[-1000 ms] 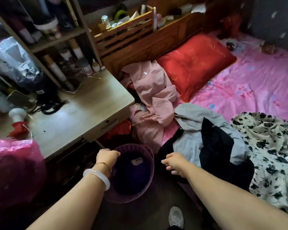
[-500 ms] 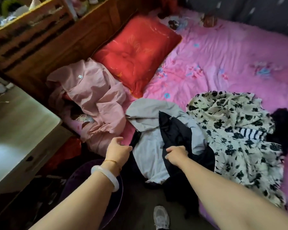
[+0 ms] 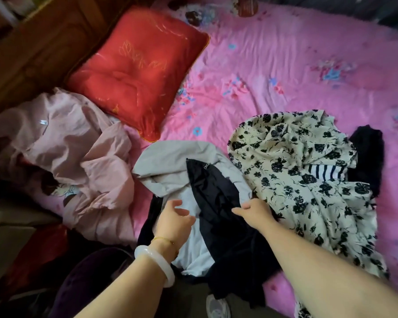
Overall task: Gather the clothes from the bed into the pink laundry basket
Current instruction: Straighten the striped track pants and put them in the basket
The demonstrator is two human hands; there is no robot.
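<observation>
Clothes lie along the near edge of the pink bed (image 3: 285, 65): a pale pink garment (image 3: 78, 157), a grey garment (image 3: 170, 161), a black zip jacket (image 3: 216, 191) on top of it, and a cream floral garment (image 3: 296, 168) with a striped piece (image 3: 324, 172) and a black item (image 3: 368, 152) beside it. My left hand (image 3: 174, 219) hovers over the grey garment with fingers spread and loose. My right hand (image 3: 255, 213) grips the black jacket's edge. The basket's dark purple-pink rim (image 3: 94, 265) shows on the floor under my left forearm.
A red pillow (image 3: 136, 72) leans by the wooden headboard (image 3: 32, 53) at the back left. Something red (image 3: 39, 249) sits in the dark gap left of the basket. My shoe (image 3: 217, 306) stands on the floor at the bed's edge.
The view swung right from the desk and basket onto the bed. My left hand left the basket rim and reached over the grey garment. My right hand moved onto the black jacket.
</observation>
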